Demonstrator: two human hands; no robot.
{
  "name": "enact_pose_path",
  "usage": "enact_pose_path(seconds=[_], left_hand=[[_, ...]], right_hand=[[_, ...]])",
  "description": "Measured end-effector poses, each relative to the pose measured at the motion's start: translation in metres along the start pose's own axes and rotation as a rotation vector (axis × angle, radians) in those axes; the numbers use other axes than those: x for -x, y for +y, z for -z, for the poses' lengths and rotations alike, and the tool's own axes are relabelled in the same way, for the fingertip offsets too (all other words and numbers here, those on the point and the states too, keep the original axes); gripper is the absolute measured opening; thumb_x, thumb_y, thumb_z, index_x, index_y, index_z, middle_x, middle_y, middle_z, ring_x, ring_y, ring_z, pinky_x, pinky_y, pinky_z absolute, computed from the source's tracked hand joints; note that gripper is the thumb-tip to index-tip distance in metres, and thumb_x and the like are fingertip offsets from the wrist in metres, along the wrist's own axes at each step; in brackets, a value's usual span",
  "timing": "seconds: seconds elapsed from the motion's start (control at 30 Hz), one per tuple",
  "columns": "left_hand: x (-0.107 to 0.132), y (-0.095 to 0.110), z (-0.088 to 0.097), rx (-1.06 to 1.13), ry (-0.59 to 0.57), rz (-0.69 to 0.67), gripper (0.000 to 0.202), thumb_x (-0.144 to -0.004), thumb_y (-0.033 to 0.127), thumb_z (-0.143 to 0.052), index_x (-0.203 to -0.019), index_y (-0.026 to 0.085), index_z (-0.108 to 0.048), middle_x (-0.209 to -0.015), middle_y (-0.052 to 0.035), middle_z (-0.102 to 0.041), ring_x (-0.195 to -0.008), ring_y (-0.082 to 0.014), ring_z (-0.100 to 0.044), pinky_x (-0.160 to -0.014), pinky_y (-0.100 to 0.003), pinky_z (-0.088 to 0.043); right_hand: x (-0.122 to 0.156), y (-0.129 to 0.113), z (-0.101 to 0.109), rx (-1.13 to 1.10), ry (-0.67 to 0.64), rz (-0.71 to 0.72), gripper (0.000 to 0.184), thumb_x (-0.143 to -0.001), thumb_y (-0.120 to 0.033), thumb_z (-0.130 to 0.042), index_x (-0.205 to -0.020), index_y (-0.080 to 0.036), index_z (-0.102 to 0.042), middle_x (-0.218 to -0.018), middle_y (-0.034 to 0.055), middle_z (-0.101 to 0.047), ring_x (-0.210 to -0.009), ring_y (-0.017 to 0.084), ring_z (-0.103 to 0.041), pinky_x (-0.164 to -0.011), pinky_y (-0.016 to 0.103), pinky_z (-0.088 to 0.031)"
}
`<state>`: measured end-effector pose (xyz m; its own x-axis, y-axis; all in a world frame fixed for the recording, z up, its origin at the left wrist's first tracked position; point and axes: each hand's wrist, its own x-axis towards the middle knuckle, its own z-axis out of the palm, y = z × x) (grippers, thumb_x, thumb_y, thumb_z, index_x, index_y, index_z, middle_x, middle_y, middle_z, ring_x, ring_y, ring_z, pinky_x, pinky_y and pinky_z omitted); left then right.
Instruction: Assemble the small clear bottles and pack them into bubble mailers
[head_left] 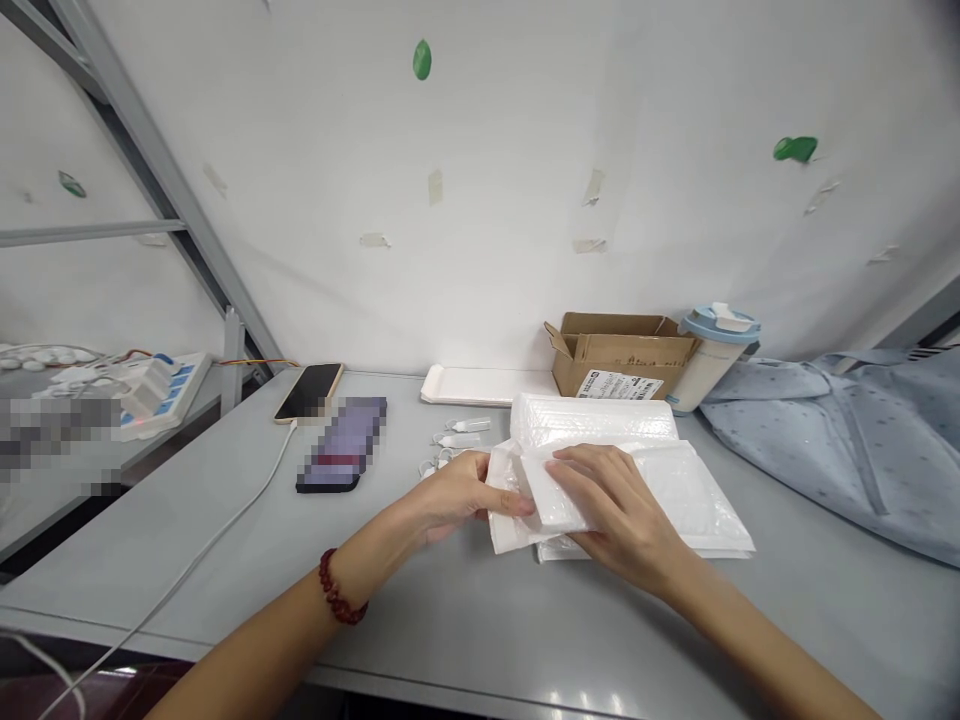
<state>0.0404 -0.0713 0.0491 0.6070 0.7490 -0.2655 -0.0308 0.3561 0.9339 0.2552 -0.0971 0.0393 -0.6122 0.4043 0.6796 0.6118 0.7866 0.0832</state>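
Observation:
Over the table's middle I hold a white bubble mailer (507, 528). My left hand (469, 497) pinches its left end, thumb on top. My right hand (619, 505) is closed round a folded white part of it, fingertips on the upper face; I cannot tell whether that part is the flap or something inside. Under my right hand lies a stack of more white bubble mailers (694, 490). Past my left hand are several small clear tubes with rings (469, 425), some partly hidden by the hand. A red bead bracelet (341, 592) circles my left wrist.
At the back stand an open cardboard box (626, 352) and a lidded cup (701, 370). A flat white packet (487, 384) lies left of the box. Two phones lie on the left, one (309, 392) with a white cable (240, 515). Blue-grey fabric (832, 430) covers the right side.

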Motion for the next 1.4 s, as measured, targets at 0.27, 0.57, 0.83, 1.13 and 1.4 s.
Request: enact_pose_path(seconds=[0.27, 0.57, 0.83, 1.13, 1.4], left_hand=[[-0.003, -0.007, -0.011, -0.002, 0.066, -0.034, 0.029, -0.058, 0.008, -0.068, -0.086, 0.013, -0.068, -0.085, -0.0041, -0.068, -0.082, -0.0198, -0.062, -0.072, -0.028, -0.044], [-0.002, 0.000, -0.018, 0.020, 0.310, -0.106, 0.046, -0.061, 0.010, -0.067, -0.105, 0.019, -0.063, -0.094, -0.0049, -0.069, -0.087, -0.0221, -0.062, -0.069, -0.029, -0.050], [0.002, -0.005, -0.024, -0.184, 0.109, -0.192, 0.025, -0.070, 0.019, -0.065, -0.095, 0.018, -0.063, -0.079, -0.0008, -0.066, -0.073, -0.0156, -0.060, -0.066, -0.026, -0.047], [0.005, 0.005, -0.014, -0.239, 0.172, -0.423, 0.028, -0.087, 0.039, -0.048, -0.090, 0.014, -0.061, -0.079, -0.0052, -0.061, -0.063, -0.0126, -0.056, -0.050, -0.023, -0.045], [-0.005, -0.023, -0.019, -1.203, 0.347, -0.945, 0.033, -0.086, 0.008, -0.042, -0.114, 0.016, -0.055, -0.111, -0.0108, -0.058, -0.103, -0.0214, -0.050, -0.088, -0.039, -0.046]], right_hand=[[0.001, -0.008, 0.001, 0.147, 0.001, 0.130, 0.037, -0.081, -0.003, -0.043, -0.117, -0.011, -0.050, -0.114, 0.0178, -0.059, -0.111, 0.027, -0.051, -0.087, 0.047, -0.043], [-0.003, -0.014, -0.001, 0.360, 0.029, 0.057, 0.032, -0.083, -0.003, -0.049, -0.113, -0.011, -0.055, -0.111, 0.0171, -0.063, -0.112, 0.029, -0.052, -0.090, 0.048, -0.036], [0.000, -0.018, -0.009, 0.384, 0.035, 0.006, 0.032, -0.086, -0.003, -0.042, -0.113, -0.013, -0.057, -0.111, 0.0165, -0.063, -0.113, 0.029, -0.052, -0.091, 0.049, -0.033], [0.002, -0.003, -0.009, 0.342, 0.024, -0.072, 0.040, -0.080, 0.005, -0.036, -0.108, -0.014, -0.057, -0.104, 0.0122, -0.066, -0.103, 0.024, -0.058, -0.090, 0.048, -0.032], [0.002, -0.008, -0.010, 0.218, 0.150, 0.017, 0.024, -0.084, 0.001, -0.041, -0.091, -0.014, -0.058, -0.096, 0.0084, -0.071, -0.095, 0.017, -0.064, -0.095, 0.040, -0.036]])
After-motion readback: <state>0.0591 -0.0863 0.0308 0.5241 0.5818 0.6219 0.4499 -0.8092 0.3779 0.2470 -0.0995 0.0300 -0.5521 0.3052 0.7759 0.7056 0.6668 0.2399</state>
